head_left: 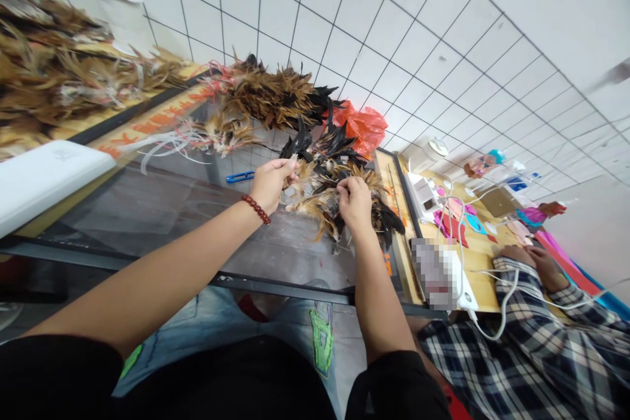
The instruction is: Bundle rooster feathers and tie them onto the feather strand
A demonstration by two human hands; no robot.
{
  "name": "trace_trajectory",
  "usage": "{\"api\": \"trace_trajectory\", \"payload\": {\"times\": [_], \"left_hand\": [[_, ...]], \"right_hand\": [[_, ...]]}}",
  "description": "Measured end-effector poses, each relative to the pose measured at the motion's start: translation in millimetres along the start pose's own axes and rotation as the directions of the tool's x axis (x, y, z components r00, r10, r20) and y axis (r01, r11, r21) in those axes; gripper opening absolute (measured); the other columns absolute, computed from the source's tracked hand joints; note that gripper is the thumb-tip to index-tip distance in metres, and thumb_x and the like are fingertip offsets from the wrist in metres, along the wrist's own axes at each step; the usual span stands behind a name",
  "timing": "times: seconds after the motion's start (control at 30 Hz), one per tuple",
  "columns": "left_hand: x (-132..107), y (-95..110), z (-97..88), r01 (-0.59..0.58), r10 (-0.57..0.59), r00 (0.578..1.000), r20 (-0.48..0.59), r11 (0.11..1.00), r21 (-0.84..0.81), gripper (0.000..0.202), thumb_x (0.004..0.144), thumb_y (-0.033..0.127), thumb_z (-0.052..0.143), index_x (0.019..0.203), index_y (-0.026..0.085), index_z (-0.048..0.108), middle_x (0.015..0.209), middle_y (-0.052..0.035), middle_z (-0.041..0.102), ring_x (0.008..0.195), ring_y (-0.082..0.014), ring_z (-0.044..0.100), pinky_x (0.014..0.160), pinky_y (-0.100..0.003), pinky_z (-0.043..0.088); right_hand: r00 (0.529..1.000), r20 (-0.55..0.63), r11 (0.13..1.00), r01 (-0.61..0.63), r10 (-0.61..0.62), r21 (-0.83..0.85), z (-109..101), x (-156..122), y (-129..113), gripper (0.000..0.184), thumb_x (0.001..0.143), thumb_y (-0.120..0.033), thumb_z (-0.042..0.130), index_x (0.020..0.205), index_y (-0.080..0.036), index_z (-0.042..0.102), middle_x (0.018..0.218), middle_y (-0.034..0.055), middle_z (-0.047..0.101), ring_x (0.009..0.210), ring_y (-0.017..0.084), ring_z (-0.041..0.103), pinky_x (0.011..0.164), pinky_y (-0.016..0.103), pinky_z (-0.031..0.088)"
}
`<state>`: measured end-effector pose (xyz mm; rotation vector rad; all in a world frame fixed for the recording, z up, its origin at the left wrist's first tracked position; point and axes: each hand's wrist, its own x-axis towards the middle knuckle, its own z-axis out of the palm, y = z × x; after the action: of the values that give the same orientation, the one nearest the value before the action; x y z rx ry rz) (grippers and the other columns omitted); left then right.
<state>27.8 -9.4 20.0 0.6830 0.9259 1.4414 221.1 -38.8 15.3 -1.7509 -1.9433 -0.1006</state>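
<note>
My left hand (275, 178), with a beaded bracelet on the wrist, pinches the pale quill ends of a small bunch of feathers (298, 140). Dark tips stick up from that bunch. To its right, my right hand (355, 202) is closed in a pinch over a loose pile of brown and black feathers (322, 200). Its fingertips touch the pile, and which feather lies between them is partly hidden. A blue utility knife (240, 176) lies on the glass tabletop (197, 210), just left of my left hand.
Bundled feathers (275, 95) and a red plastic bag (361, 126) lie along the tiled wall. More feathers (59, 79) cover the left table near a white box (54, 177). At right are a blurred phone (436, 274), a power strip (460, 279), cables and a co-worker's plaid sleeve (531, 308).
</note>
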Motion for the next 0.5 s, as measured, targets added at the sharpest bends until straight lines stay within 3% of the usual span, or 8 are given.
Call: {"api": "trace_trajectory", "payload": {"times": [0.2,0.3,0.4,0.5], "left_hand": [[0.7,-0.7,-1.3,0.040,-0.039,0.999,0.024,0.999,-0.032,0.010,0.075,0.015,0.066,0.066,0.011,0.064,0.050,0.0014,0.053,0.048,-0.0080,0.054,0.051,-0.018,0.043],[-0.5,2.3,-1.2,0.068,-0.063,0.995,0.077,0.996,-0.058,0.011,0.078,0.013,0.065,0.067,0.010,0.064,0.053,0.0009,0.054,0.051,-0.0083,0.056,0.052,-0.018,0.046],[-1.6,6.3,-1.2,0.224,-0.201,0.963,0.181,0.968,-0.113,0.012,0.082,0.014,0.064,0.070,0.011,0.063,0.062,-0.0023,0.061,0.059,-0.0108,0.063,0.058,-0.021,0.052],[-2.6,5.9,-1.5,0.334,-0.294,0.923,0.247,0.933,-0.136,0.011,0.083,0.014,0.064,0.073,0.010,0.064,0.072,-0.0063,0.066,0.067,-0.0130,0.067,0.064,-0.026,0.055]], "right_hand": [[0.965,0.180,0.975,0.207,-0.190,-0.077,5.6,-4.0,-4.6,0.027,0.087,-0.016,0.051,0.103,-0.027,0.071,0.111,0.0072,0.061,0.102,0.024,0.049,0.088,0.037,0.036],[0.988,0.118,0.990,0.114,-0.104,-0.078,6.7,-3.2,-2.6,0.020,0.087,-0.021,0.053,0.091,-0.024,0.072,0.108,0.0079,0.063,0.101,0.024,0.050,0.086,0.037,0.036],[0.996,-0.007,0.978,-0.087,0.090,0.188,6.2,0.6,1.1,0.019,0.087,-0.028,0.052,0.087,-0.020,0.069,0.093,0.0062,0.065,0.087,0.020,0.054,0.079,0.032,0.040],[0.970,0.050,0.769,-0.220,0.238,0.600,8.0,2.1,-6.0,0.024,0.082,-0.041,0.056,0.080,-0.018,0.066,0.071,-0.0001,0.061,0.067,0.014,0.051,0.068,0.027,0.041]]}}
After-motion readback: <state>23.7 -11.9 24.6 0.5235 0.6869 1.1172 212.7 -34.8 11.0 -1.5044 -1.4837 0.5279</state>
